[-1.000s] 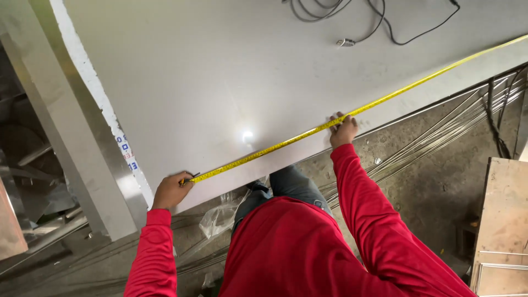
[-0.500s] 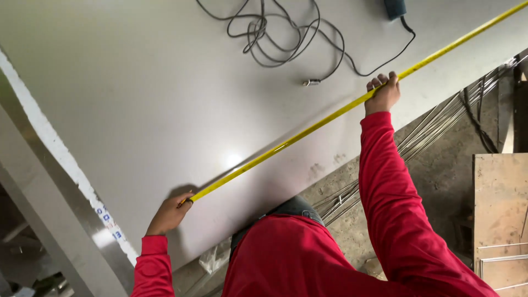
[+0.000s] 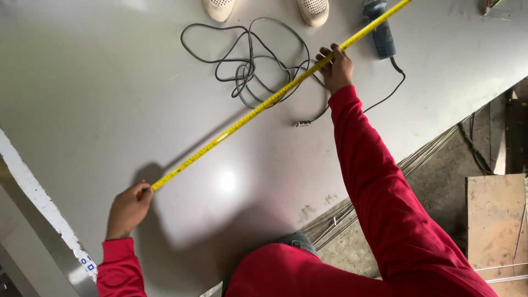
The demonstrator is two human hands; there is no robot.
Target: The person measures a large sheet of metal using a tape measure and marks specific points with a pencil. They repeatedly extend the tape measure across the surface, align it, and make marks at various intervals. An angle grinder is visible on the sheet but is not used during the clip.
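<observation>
Yellow tape measure stretched in a long diagonal across a large grey sheet, lying flat on it from lower left to upper right and running out of frame at the top. Near end pinned under the fingertips of the left hand, closed down on the tape's tip close to the sheet's near edge. Farther along, right hand pressed onto the tape with fingers curled over it, red sleeve reaching out across the sheet. By the look of it, a measuring step in hand, the tape held taut at two points; a fair next move, as a judgement only, would need both ends kept still while a reading or a mark is taken at the right hand. Just beside the tape, a loose tangle of grey cable with its plug end lying free on the sheet. Beyond the right hand, a blue power tool partly under the tape's line. At the top edge, the toes of two pale shoes, someone else's, standing on the sheet. Below the sheet's right edge, thin metal rods on a rough concrete floor, and a brown board at the far right.
</observation>
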